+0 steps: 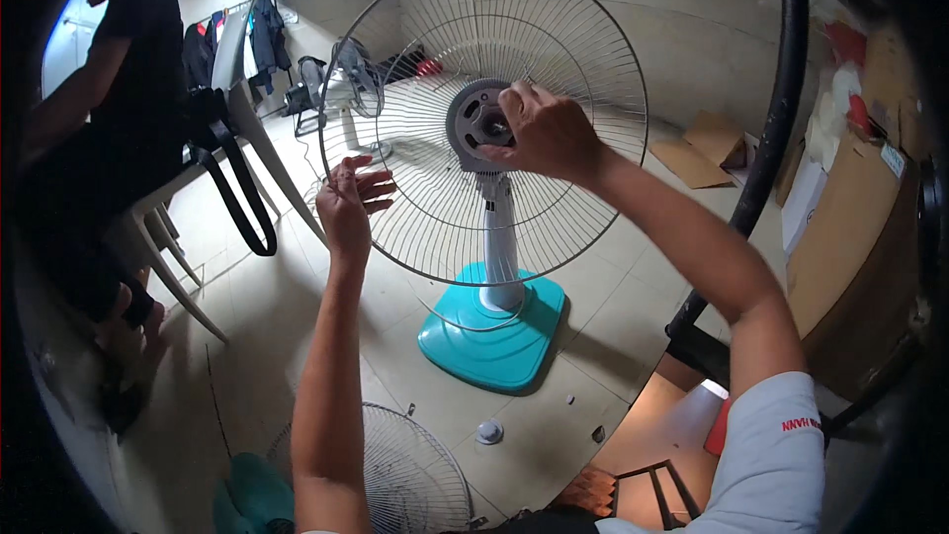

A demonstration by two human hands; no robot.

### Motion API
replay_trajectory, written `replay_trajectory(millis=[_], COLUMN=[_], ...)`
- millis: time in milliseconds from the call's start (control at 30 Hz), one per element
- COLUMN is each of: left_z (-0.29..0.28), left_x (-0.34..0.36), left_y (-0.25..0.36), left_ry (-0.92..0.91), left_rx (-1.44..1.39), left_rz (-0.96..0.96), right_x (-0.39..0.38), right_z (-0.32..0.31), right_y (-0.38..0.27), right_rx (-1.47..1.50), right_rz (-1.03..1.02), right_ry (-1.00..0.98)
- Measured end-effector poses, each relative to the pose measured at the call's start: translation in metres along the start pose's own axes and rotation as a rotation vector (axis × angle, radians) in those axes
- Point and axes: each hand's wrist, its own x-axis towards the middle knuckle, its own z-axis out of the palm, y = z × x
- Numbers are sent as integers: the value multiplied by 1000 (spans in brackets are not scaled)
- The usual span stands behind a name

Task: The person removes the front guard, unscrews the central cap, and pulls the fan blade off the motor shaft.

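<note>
- Above the teal base (494, 344), working at the fan hub (468, 119), with a wire grille (415, 119) upright around it; seemingly midway through seating or freeing that grille.
- Above the base too, with right hand (554, 133) curved at the hub, thumb and fingers apart; cannot tell whether gripping.
- Above and left of the base, with left hand (344, 203) beside the grille's edge, fingers loosely parted, apparently empty.
- Calling, in judgement, for a steadied grille and careful fingertip work.
- In front of the base: loose grille (420, 455), teal blade (259, 489), white round part (489, 431).
- Right of the base: large cardboard box (860, 237), contents unclear.
</note>
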Motion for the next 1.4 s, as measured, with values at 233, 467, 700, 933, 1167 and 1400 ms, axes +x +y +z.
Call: replay_trajectory(millis=[233, 467, 700, 933, 1167, 1400], left_z=[0, 0, -10, -8, -13, -13], left_x=[-3, 1, 5, 20, 17, 14], left_y=[5, 0, -1, -10, -11, -3], left_ry=[10, -13, -12, -98, -93, -69], left_rx=[61, 87, 54, 46, 72, 73], left_rz=[-10, 12, -19, -21, -49, -68], right_x=[-3, -19, -13, 25, 42, -6], right_z=[12, 38, 37, -7, -13, 2], right_y=[-56, -40, -11, 42, 44, -6], right_rx=[228, 195, 109, -131, 4, 223], right_rz=[618, 424, 101, -578, -765, 143], right_ry=[44, 171, 177, -123, -66, -35])
